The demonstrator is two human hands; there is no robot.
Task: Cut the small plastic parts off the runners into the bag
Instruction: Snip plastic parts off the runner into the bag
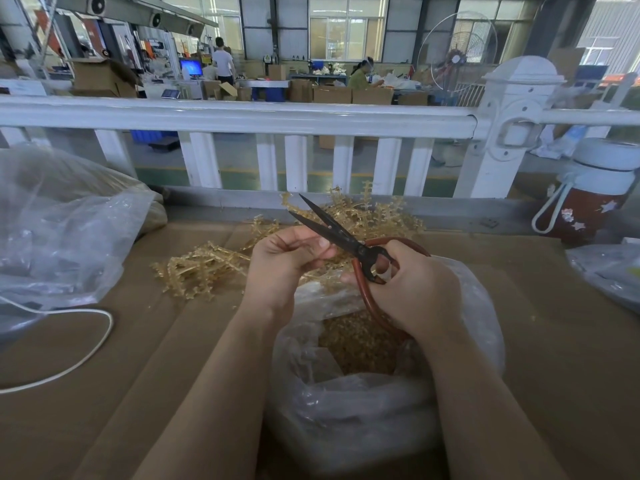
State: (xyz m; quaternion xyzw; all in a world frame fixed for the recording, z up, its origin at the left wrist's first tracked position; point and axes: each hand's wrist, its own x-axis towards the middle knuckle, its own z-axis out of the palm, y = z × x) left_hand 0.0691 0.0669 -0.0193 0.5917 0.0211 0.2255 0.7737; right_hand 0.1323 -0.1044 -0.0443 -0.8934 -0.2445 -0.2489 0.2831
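Note:
My right hand [412, 289] grips the red-brown handles of black scissors [329, 227], whose blades stand apart and point up and left. My left hand [280, 261] has its fingers curled, pinching a thin amber runner [317, 268] right beside the blades, above the bag. A clear plastic bag [349, 403] lies open under both hands, with a heap of small amber cut parts [360, 344] inside. A pile of amber runners [207, 268] lies on the cardboard behind and left of my hands.
Brown cardboard [138, 358] covers the table. A large crumpled plastic bag [59, 230] fills the left side, with a white cable [86, 348] in front of it. A red and white bottle [588, 195] stands at the right, before a white railing [242, 116].

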